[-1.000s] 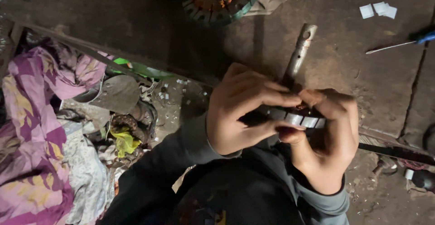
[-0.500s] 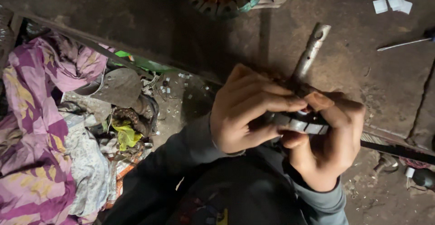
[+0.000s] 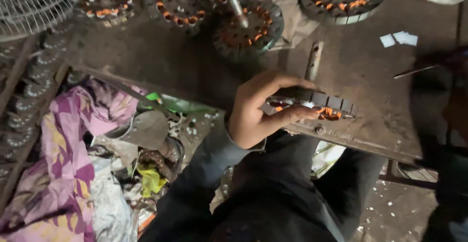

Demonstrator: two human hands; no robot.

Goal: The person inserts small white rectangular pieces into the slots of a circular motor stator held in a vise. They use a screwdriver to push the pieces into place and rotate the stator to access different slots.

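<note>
Head view: left hand (image 3: 253, 115) at near desk (image 3: 370, 76) edge, fingers (image 3: 287, 83) curled over and pinching wound stator (image 3: 317, 105), thumb beneath. Bare desktop beyond fingertips; more stators (image 3: 243, 27) farther off. Right hand unseen.
</note>
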